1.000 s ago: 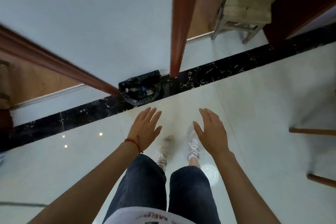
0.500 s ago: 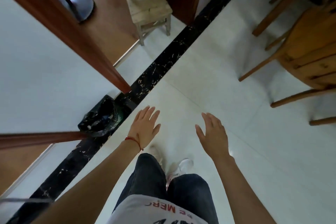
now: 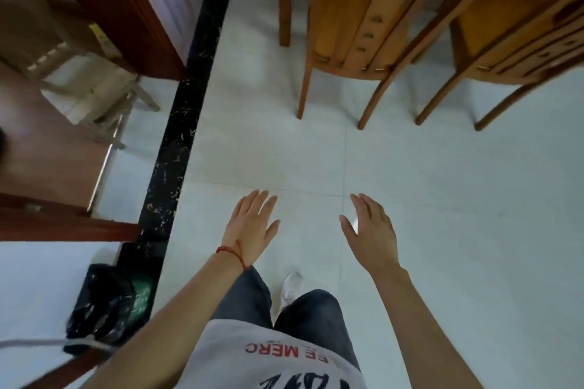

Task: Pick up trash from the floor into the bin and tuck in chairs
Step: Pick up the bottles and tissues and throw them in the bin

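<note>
Above the pale floor, the left hand and right hand hang open and empty, apparently ready to push the nearest chair in.

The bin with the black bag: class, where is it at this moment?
In the head view the bin sits low on the left, beside the black floor strip, just outside the person's left arm.

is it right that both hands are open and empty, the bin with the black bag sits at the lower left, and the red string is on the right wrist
Not quite. The head view shows the red string on the left wrist, not the right. The rest holds: the left hand and right hand are open and empty, and the bin with its black bag sits at the lower left.
</note>
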